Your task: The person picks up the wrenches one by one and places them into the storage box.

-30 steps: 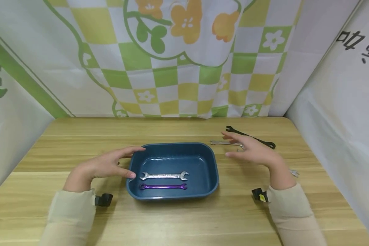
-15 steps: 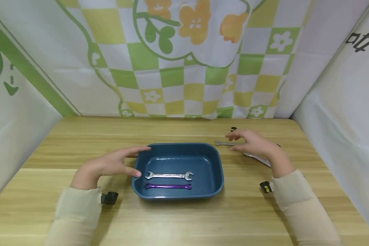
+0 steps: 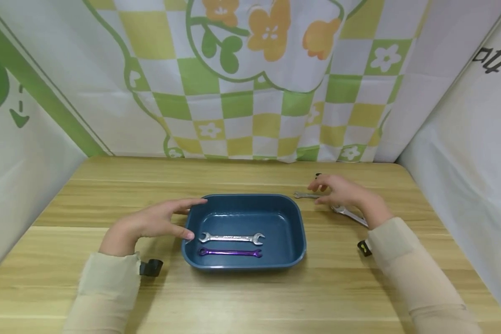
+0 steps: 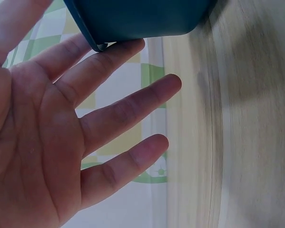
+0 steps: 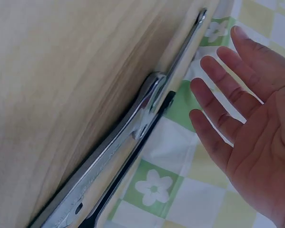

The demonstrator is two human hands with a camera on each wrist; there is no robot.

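A blue rectangular tray (image 3: 246,267) holds a silver open-end wrench (image 3: 232,238) and a purple wrench (image 3: 229,253), lying side by side. My left hand (image 3: 158,220) is at its left end, thumb and forefinger at the rim; the left wrist view shows the fingers (image 4: 132,107) spread and straight against the outer wall. My right hand (image 3: 344,191) hovers over wrenches at the back right, palm facing them, fingers loosely extended and holding nothing. Beneath it are a small silver wrench (image 3: 305,195), a larger silver wrench (image 3: 350,215) and a black wrench (image 5: 130,159), mostly hidden in the head view.
The wooden table (image 3: 250,301) ends at the back against a checked, flowered cloth (image 3: 250,120). White sheets stand on the left and right. Each wrist wears a small black camera mount, the left one (image 3: 151,267) close to the tray's left side.
The head view has shifted slightly. My right forearm has swung outward to the right, uncovering part of the larger silver wrench, and the hand now covers most of the black one. The left hand stays at the tray.
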